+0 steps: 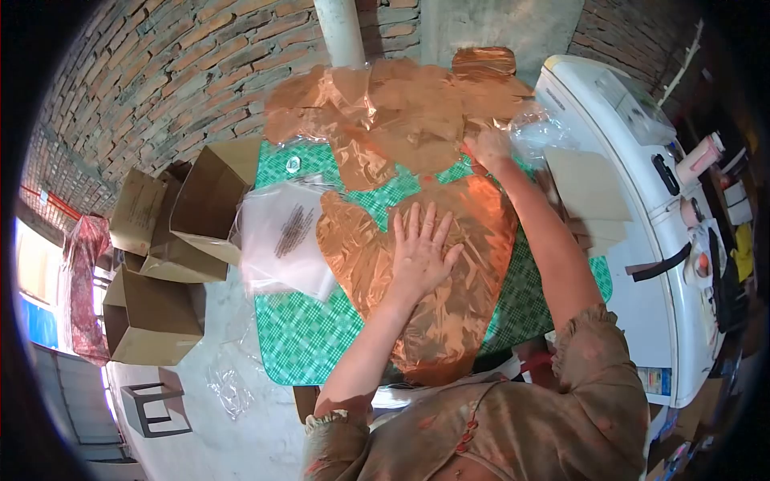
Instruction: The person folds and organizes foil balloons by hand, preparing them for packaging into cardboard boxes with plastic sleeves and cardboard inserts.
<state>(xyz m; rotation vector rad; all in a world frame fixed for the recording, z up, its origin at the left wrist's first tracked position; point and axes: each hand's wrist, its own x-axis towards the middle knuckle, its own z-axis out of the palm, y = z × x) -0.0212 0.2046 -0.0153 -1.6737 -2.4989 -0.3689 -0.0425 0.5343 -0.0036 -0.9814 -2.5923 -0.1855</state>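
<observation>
A flat, heart-shaped copper foil balloon (461, 301) lies on the green checked tabletop (297, 345), its surface creased and shiny. My left hand (423, 252) presses palm down on it with the fingers spread. Beyond the heart's upper right side, my right hand (489, 147) is closed beside the other foil. A small red-orange bit shows at its fingertips, but I cannot make out what it is. More copper foil balloons (417, 100) lie spread in a heap along the table's far side. Printed clear plastic bags (281, 232) are stacked left of the heart.
Open cardboard boxes (156, 313) stand to the left, near a small dark stool (152, 409). On the right are beige cardboard sheets (585, 188) and a white refrigerator (642, 240) lying along the table. Crumpled clear plastic (539, 135) sits by the foil heap. A brick wall (192, 72) rises behind.
</observation>
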